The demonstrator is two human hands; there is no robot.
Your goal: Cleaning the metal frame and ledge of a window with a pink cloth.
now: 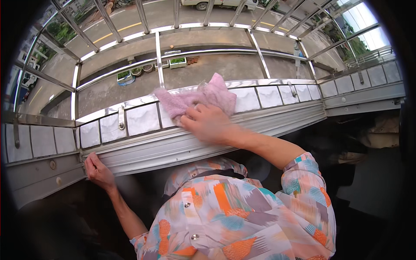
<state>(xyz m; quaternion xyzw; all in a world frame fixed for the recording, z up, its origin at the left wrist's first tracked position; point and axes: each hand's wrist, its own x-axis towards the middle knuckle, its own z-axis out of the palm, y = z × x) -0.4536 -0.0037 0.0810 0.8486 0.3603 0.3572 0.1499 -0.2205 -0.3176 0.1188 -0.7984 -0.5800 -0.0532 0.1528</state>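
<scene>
My right hand (208, 123) is closed on a pink cloth (203, 97), pressed over the white tiles (143, 119) on the outer side of the window sill. The cloth's upper part overlaps the shiny metal bottom rail (126, 104) of the window cage. My left hand (97, 170) rests at the left end of the grey metal window track (156, 151), its fingers curled at the corner; whether they grip the frame edge I cannot tell.
Stainless steel bars (141, 16) enclose the sill in front and at both sides. Small metal brackets (121, 117) are bolted onto the tiles. Far below, outside, lie a paved yard with planters (178, 62) and a road with a parked white vehicle (221, 3).
</scene>
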